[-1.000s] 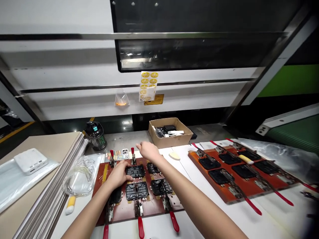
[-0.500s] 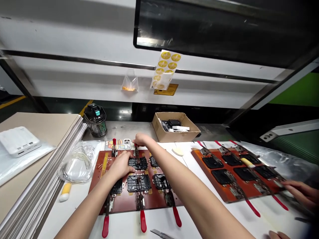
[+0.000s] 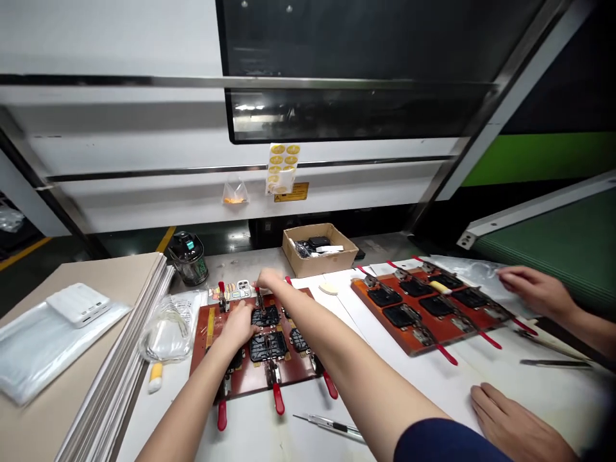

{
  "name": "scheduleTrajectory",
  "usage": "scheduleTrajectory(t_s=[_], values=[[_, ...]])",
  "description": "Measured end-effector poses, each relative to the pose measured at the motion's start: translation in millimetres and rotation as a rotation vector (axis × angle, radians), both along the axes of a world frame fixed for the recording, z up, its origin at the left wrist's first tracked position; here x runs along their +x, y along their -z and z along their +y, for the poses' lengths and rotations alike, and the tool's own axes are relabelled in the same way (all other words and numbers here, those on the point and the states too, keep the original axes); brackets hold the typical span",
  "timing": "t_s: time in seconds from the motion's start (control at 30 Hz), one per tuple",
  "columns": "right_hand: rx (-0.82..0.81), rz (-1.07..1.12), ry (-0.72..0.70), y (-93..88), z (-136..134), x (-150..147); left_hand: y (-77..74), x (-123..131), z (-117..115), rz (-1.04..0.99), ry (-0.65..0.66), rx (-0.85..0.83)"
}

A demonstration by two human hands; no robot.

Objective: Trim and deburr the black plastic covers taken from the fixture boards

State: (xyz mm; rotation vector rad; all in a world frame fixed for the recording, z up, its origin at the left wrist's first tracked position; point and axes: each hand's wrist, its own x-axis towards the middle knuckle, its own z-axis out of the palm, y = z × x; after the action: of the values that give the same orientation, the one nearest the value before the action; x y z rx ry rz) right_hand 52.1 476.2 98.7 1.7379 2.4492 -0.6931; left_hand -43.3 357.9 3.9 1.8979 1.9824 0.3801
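A reddish-brown fixture board (image 3: 250,384) lies on the white worktop and bears black plastic frames (image 3: 268,346) under toggle clamps with red handles (image 3: 278,399). My left hand (image 3: 239,326) rests at the left edge of the upper middle black frame (image 3: 265,316), its fingers bent against it; whether it grips anything is hidden. At the board's far edge, my right hand (image 3: 269,280) is closed around the top of the clamp (image 3: 260,301) that stands over the same frame. Its fingertips are partly hidden behind the hand.
At right, a second clamp board (image 3: 414,337) lies near another person's two hands (image 3: 543,289). A cutter knife (image 3: 332,425) lies in front. Behind are a cardboard box (image 3: 321,262) and a black jug (image 3: 188,260). Stacked sheets (image 3: 120,359) and a white device (image 3: 78,304) stand left.
The camera view has shifted, tilting upward and to the right. My hands stay at the same frame and clamp. The other person's hand has lifted away from the second board.
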Motion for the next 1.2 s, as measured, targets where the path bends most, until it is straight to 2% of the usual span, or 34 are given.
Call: scheduleTrajectory(t_s=[0.1, 0.17, 0.23, 0.33, 0.43, 0.57, 0.67, 0.8, 1.0, 1.1, 1.13, 1.2], values=[[0.095, 0.152, 0.090, -5.0, -37, 33, -14.3, 9, -31, -0.012, -0.014, 0.099], [0.161, 0.256, 0.134, 3.9, -72, 73, -20.9, 21, -49, -0.034, -0.016, 0.160], [0.208, 0.336, 0.179, 20.4, -114, 123, -23.6, 41, -58, -0.064, 0.048, 0.178], [0.183, 0.357, 0.343, 54.3, -175, 194, -17.9, 80, -47, -0.084, 0.192, 0.142], [0.043, 0.289, 0.457, 86.5, -208, 233, -3.9, 115, -21, -0.055, 0.260, 0.094], [-0.031, 0.343, 0.394, 108.0, -213, 234, 11.1, 131, -2, 0.012, 0.245, 0.066], [-0.065, 0.319, 0.344, 113.8, -207, 222, 14.9, 128, -5, 0.068, 0.221, 0.052], [-0.121, 0.286, 0.343, 121.7, -199, 210, 17.5, 130, -12, 0.143, 0.252, -0.004], [-0.181, 0.289, 0.334, 128.8, -194, 210, 18.0, 139, -12, 0.209, 0.269, -0.058], [-0.239, 0.349, 0.329, 114.3, -190, 218, 15.6, 139, -13, 0.217, 0.260, -0.047], [-0.279, 0.403, 0.310, 103.0, -189, 222, 15.0, 139, -14, 0.214, 0.254, -0.039], [-0.372, 0.682, 0.211, 70.7, -187, 231, 14.4, 138, -16, 0.196, 0.240, -0.019]])
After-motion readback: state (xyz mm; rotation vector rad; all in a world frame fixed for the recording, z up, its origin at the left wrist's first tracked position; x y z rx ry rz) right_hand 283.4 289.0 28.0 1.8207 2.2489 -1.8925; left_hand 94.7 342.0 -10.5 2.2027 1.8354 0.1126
